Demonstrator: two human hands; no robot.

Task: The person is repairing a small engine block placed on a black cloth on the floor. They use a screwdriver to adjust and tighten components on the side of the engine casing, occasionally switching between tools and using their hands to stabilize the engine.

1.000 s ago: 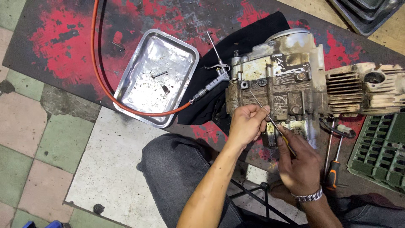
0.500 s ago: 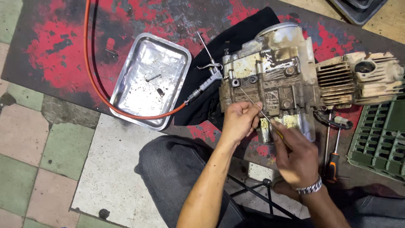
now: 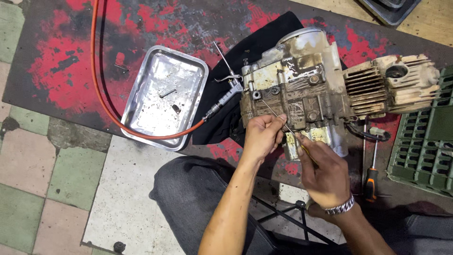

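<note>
A dirty grey motorcycle engine (image 3: 302, 89) lies on a red and black mat, with its finned cylinder (image 3: 391, 85) pointing right. My left hand (image 3: 262, 134) pinches the thin metal shaft of a screwdriver (image 3: 272, 112) against the engine's near face. My right hand (image 3: 323, 172), a metal bracelet on its wrist, grips the tool's handle end just below the engine. The shaft's tip rests on the crankcase near a bolt hole.
A shiny metal tray (image 3: 165, 97) with a few small parts sits to the left. An orange air hose (image 3: 101, 94) runs to a blow gun (image 3: 226, 89) on a black cloth. A screwdriver (image 3: 372, 170) lies right. A green crate (image 3: 424, 146) stands at the far right.
The view has shifted a little, so the engine sits further left in it. Both hands stay on the thin tool at the engine's near face, in nearly the same pose.
</note>
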